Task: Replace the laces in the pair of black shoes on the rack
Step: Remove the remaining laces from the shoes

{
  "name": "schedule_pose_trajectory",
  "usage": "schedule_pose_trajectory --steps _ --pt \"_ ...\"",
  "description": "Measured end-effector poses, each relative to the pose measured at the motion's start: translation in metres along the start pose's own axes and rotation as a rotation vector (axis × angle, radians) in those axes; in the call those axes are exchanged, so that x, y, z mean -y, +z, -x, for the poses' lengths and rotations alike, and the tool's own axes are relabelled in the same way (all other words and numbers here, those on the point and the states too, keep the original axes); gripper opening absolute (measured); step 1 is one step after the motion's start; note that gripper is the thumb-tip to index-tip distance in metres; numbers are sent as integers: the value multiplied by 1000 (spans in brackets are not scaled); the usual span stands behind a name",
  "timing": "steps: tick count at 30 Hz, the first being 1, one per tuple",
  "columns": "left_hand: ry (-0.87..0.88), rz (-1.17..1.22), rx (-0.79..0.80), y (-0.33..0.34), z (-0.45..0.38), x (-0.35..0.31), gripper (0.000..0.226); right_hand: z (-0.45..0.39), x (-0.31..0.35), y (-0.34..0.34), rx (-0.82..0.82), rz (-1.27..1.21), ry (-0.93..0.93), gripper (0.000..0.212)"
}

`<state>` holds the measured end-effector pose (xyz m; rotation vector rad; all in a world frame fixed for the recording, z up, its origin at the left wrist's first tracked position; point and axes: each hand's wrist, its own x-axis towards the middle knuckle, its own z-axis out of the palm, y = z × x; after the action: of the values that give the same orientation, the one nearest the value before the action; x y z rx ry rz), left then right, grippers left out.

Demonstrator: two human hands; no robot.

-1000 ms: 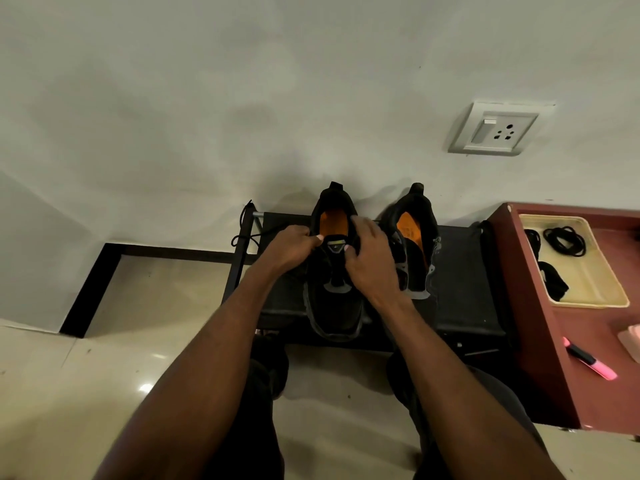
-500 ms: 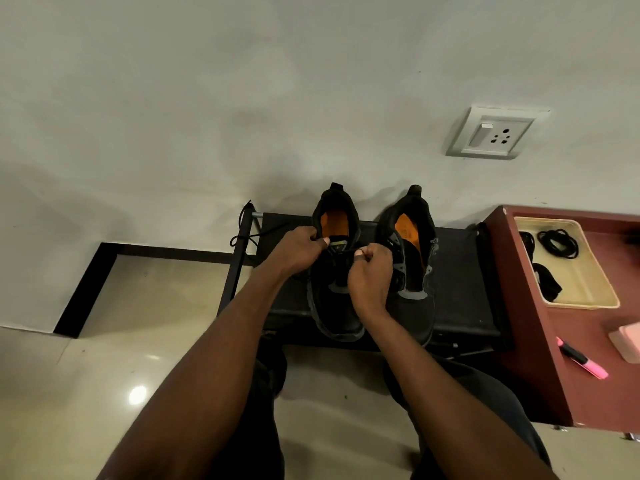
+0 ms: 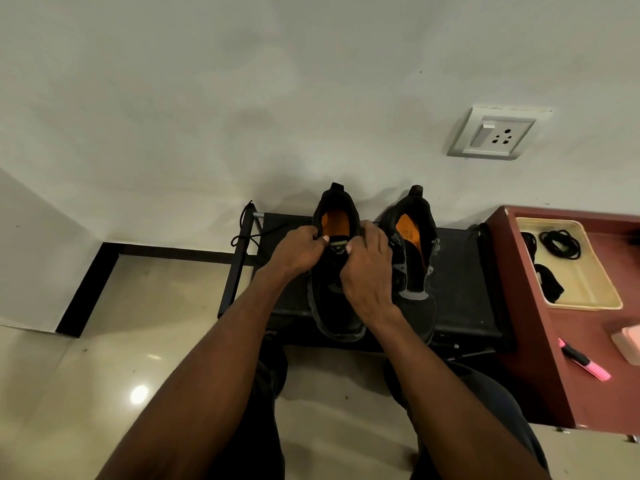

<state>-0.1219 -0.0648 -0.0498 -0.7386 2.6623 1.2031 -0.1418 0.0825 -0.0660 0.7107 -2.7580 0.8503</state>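
Now the right hand (image 3: 367,271) sits higher than half a second ago, its fingers curled at the throat of the left shoe (image 3: 334,296), meeting the left hand (image 3: 298,252), whose fingers pinch there too; whether either grips lace I cannot tell. The rack (image 3: 460,282) stands against the wall, both shoes on top, the right shoe (image 3: 415,258) just beside the hands. A red table (image 3: 554,358) abuts the rack's right edge, bare floor lies open to its left. On the table, a tray (image 3: 588,289) holds coiled laces (image 3: 560,244); a loose lace (image 3: 247,233) hangs off the rack's left corner.
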Motion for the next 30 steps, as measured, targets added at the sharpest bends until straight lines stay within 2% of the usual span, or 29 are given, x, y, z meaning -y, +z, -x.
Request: schedule_pose_trajectory --steps 3,5,6,8,10,11,13,16,19,20,23,25,26,28,30 --pt "8 -17 15 -2 0 2 35 -10 -6 -15 -258 -214 380 13" --pt "16 -30 29 -1 1 1 34 -10 -4 -18 -272 -316 576 14" --pt "17 -41 29 0 1 0 33 -9 -1 -18 -256 -280 592 17" --pt "19 -69 18 2 2 -3 33 -4 3 -13 -198 -84 438 35" --pt "25 -98 2 1 3 -4 32 2 5 -8 -77 80 166 49" --pt "29 -104 -5 1 4 -4 32 4 3 -4 -4 139 58 48" --pt "35 -109 -19 1 5 -5 32 7 -1 3 113 193 -39 35" --pt "29 -117 -40 2 5 -6 34 9 -3 8 127 196 -68 19" --pt "24 -114 -40 1 5 -5 33 0 -5 0 -20 127 -50 11" --pt "24 -118 -45 0 5 -4 34 -4 -7 -7 -104 79 39 10" --pt "21 -132 -52 -4 6 -3 35 -20 -22 -32 -339 -67 476 18" --pt "16 -139 -45 -3 5 -4 34 -25 -32 -41 -396 -148 686 19" --pt "14 -137 -41 -3 4 -4 34 -25 -32 -41 -392 -147 712 21" --pt "14 -131 -39 -1 3 -5 32 -21 -26 -36 -336 -66 582 28" --pt "17 -140 -43 0 2 -5 32 -13 -15 -26 -196 43 291 39"
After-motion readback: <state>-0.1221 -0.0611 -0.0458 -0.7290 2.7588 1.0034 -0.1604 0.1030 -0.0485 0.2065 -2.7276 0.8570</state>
